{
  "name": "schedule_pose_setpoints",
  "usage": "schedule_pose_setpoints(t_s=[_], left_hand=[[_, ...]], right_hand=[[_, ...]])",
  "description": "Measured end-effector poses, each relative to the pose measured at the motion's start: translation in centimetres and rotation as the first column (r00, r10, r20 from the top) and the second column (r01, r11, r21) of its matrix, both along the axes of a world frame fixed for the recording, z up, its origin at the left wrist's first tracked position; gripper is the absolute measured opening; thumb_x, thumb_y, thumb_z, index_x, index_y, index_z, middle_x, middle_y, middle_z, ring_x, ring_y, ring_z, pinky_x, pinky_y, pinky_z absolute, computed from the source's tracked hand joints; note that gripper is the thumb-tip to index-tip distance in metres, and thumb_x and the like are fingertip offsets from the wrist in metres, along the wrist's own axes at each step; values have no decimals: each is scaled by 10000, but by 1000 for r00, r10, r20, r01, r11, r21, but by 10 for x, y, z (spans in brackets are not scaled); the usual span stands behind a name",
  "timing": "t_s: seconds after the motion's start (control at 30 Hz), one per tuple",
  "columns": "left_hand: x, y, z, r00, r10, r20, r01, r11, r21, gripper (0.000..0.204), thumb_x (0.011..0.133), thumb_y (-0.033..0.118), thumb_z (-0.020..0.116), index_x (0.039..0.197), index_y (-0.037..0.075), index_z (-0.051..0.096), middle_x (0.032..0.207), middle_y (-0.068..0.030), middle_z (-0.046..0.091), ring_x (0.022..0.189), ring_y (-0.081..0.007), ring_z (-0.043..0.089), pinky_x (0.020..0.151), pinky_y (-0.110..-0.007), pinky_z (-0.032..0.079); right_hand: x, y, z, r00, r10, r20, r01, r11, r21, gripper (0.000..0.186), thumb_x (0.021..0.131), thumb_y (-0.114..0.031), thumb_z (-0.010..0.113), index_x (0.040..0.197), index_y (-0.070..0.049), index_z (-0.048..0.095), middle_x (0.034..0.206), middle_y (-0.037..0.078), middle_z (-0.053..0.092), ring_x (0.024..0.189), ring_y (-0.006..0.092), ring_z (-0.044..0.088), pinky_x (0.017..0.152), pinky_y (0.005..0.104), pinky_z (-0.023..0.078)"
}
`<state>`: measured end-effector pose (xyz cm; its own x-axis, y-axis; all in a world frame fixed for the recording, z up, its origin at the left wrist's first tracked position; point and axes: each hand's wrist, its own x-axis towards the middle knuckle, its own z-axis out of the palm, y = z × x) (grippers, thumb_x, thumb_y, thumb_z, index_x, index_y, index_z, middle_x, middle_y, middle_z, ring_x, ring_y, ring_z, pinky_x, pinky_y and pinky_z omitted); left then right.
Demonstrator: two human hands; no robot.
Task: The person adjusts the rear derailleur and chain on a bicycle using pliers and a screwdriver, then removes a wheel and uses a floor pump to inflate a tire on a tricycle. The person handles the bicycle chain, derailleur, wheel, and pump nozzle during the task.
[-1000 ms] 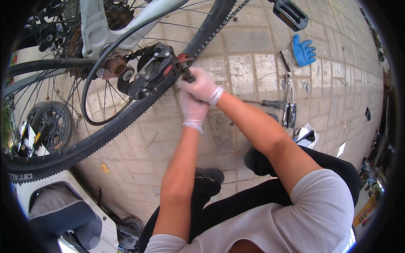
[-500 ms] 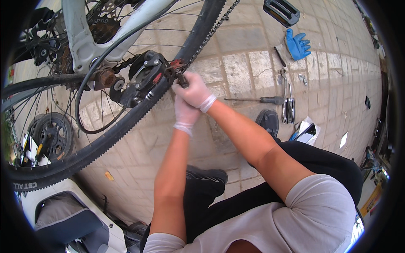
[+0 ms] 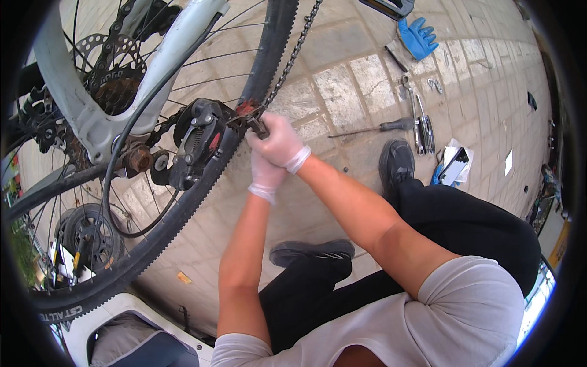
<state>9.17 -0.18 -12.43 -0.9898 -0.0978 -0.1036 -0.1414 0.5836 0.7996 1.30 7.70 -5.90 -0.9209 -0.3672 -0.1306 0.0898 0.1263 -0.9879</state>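
Both my hands wear thin, see-through gloves and meet at the lower end of a hanging bicycle chain (image 3: 292, 58), beside the rear tyre (image 3: 229, 153). My right hand (image 3: 280, 144) is closed round a short dark metal tool (image 3: 259, 127), whose exact kind I cannot make out. Under it, my left hand (image 3: 266, 176) is closed too, with its fingers mostly hidden behind the right one. Something red (image 3: 246, 109) shows at the chain just above the tool. Close on the left is the black rear derailleur (image 3: 200, 144), with a rusty axle nut (image 3: 140, 160) beyond it.
On the paving to the right lie a blue-and-grey glove (image 3: 419, 40), a screwdriver (image 3: 397, 125), wrenches (image 3: 418, 131) and a phone (image 3: 454, 166). The pale bike frame (image 3: 150, 79) fills the upper left. A small wheel (image 3: 93, 237) and a white-and-grey object (image 3: 131, 324) are at lower left.
The view has shifted, so the bike's wheel and derailleur appear lower and the floor tools higher. My hands stay together on the tool at the chain.
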Motion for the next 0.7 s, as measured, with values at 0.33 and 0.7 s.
schedule_pose_setpoints(t_s=[0.33, 0.7], left_hand=[[5, -9, -10, 997, -60, -42, 61, 998, 9, 479, 797, 182, 699, 1215, 38, 514, 1189, -142, 586, 1145, -293, 553, 965, -395, 434], [5, -14, -15, 995, -46, -87, 46, 999, -7, 465, 803, 190, 694, 1207, 41, 521, 1181, -146, 590, 1130, -295, 562, 946, -403, 444]], right_hand=[[11, -9, 3, 992, -114, -61, 112, 993, -26, 206, 719, -127, 684, 705, 22, 543, 575, 128, 505, 518, 190, 461, 505, 340, 405], [11, -14, -6, 984, -54, -172, 53, 999, -9, 179, 719, -127, 678, 804, 13, 604, 614, 126, 534, 543, 196, 494, 527, 338, 425]])
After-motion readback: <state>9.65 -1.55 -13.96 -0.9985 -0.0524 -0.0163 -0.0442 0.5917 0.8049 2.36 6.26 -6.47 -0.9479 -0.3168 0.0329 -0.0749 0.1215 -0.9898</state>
